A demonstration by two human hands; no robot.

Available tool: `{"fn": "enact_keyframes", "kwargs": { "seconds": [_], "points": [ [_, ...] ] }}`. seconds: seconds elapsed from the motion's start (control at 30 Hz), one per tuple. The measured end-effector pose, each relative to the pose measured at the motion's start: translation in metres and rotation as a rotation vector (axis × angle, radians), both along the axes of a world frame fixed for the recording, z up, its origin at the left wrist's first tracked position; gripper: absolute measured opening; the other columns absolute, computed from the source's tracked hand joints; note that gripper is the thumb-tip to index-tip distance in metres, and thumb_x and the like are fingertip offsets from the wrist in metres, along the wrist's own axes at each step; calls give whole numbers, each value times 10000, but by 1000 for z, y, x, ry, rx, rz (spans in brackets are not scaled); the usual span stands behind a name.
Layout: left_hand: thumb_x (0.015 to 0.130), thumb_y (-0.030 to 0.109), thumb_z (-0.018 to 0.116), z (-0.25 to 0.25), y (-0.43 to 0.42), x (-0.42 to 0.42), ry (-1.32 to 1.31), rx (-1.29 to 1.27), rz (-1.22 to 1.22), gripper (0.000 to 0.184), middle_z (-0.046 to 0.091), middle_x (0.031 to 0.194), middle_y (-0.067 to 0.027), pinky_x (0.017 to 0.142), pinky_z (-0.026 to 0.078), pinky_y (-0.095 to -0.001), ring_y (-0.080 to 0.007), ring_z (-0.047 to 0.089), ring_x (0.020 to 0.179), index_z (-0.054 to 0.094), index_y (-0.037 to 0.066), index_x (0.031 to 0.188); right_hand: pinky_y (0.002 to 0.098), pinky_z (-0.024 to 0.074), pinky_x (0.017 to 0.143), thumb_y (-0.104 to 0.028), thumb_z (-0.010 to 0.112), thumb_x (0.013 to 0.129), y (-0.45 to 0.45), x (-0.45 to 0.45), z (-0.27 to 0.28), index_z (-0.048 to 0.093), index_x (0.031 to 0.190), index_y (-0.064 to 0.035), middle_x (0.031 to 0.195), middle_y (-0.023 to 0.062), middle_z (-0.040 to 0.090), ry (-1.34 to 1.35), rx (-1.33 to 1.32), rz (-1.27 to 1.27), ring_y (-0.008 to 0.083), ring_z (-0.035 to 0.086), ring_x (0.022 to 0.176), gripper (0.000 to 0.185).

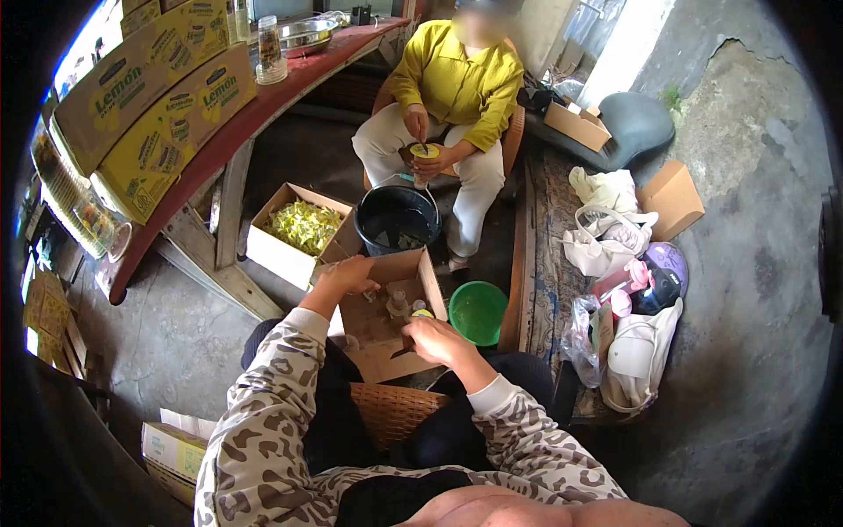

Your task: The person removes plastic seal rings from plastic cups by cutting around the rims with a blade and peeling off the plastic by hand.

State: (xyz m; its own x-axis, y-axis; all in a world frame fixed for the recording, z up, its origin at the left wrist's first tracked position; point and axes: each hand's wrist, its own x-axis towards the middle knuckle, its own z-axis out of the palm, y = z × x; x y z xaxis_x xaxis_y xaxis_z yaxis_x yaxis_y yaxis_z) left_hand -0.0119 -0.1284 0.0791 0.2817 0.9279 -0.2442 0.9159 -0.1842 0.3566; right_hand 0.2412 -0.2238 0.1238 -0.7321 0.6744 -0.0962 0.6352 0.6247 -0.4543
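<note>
An open cardboard box (378,362) stands in front of my knees with several small clear plastic cups (398,303) inside. My left hand (349,276) reaches over the box's left side, its fingers curled downward; what they hold, if anything, is too small to make out. Over the box's right part, my right hand (436,341) is closed on a knife (402,350), whose dark pointed blade sticks out to the left. Just beyond those fingers shows a yellow cup lid (422,314).
Opposite me a seated person in a yellow jacket (461,75) works on a yellow-lidded cup (425,151) above a black bucket (398,211). Nearby are a box of yellow scraps (303,227) and a green basin (479,312). Bags (606,237) lie on the bench at right; lemon-drink cartons (171,132) stand left.
</note>
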Motion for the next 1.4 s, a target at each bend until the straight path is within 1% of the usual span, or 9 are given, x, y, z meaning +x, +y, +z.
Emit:
{"fn": "enact_keyframes", "kwargs": {
  "seconds": [0.3, 0.47, 0.63, 0.83, 1.17, 1.23, 1.33, 1.37, 1.4],
  "points": [
    [813, 428, 754, -55, -11, 10, 77, -57, -9, 607, 583, 1302, -218, 1022, 454, -477, -377, 550, 1234, 581, 52, 1258, 452, 539, 781, -3, 573, 788, 4, 4, 10, 700, 851, -34, 958, 189, 681, 14, -75, 11, 382, 668, 929, 145],
    [791, 429, 772, -148, -15, 15, 154, -216, -146, 595, 623, 1255, -200, 970, 492, -486, -388, 588, 1184, 617, 57, 1229, 415, 519, 763, -17, 660, 788, 13, 22, 30, 658, 843, -30, 898, 121, 642, 185, 27, -71, 326, 645, 869, 56],
    [768, 409, 805, -158, -61, 28, -5, -380, 78, 613, 605, 1316, -161, 973, 488, -504, -389, 572, 1213, 614, 86, 1253, 437, 521, 749, 2, 645, 785, 27, 48, 42, 641, 808, -24, 887, 140, 645, 247, 146, -206, 353, 648, 850, 35],
    [819, 504, 752, -169, -76, 47, 384, -478, -238, 742, 505, 1442, -123, 1044, 401, -605, -366, 468, 1335, 489, 134, 1407, 447, 527, 748, 14, 616, 790, 23, 56, 54, 634, 814, -20, 859, 147, 642, 315, 136, -211, 367, 648, 819, 46],
    [909, 352, 649, -231, -83, 48, 321, -530, -347, 455, 602, 1330, -161, 985, 468, -439, -318, 582, 1199, 611, 117, 1296, 434, 510, 752, 15, 660, 785, 23, 55, 60, 618, 811, -6, 872, 148, 628, 310, 121, -173, 348, 645, 876, 54],
    [938, 215, 576, -300, -102, -4, -459, -29, -293, 363, 600, 1338, -147, 1036, 467, -394, -312, 571, 1246, 613, 142, 1292, 435, 509, 751, 3, 650, 802, 24, 56, 56, 624, 821, -13, 879, 147, 627, 292, 129, -186, 351, 642, 871, 37],
    [927, 181, 572, -224, -97, 35, -171, -199, -175, 289, 624, 1283, -156, 980, 415, -613, -321, 600, 1195, 645, 124, 1201, 440, 501, 747, -11, 633, 824, 24, 54, 59, 622, 845, -10, 896, 147, 621, 286, 64, -212, 366, 633, 857, 24],
    [910, 184, 598, -204, -78, 54, 268, -328, -264, 262, 640, 1248, -153, 943, 411, -636, -331, 611, 1173, 657, 114, 1156, 440, 495, 743, -7, 629, 827, 23, 52, 63, 615, 855, -1, 899, 148, 614, 281, 44, -219, 367, 630, 845, 31],
    [891, 185, 626, -222, -77, 50, 186, -226, -202, 243, 652, 1208, -149, 917, 426, -609, -346, 621, 1140, 659, 105, 1118, 442, 500, 741, -5, 641, 817, 22, 50, 63, 614, 845, -3, 885, 148, 621, 276, 41, -219, 366, 635, 849, 39]
  ]
}}
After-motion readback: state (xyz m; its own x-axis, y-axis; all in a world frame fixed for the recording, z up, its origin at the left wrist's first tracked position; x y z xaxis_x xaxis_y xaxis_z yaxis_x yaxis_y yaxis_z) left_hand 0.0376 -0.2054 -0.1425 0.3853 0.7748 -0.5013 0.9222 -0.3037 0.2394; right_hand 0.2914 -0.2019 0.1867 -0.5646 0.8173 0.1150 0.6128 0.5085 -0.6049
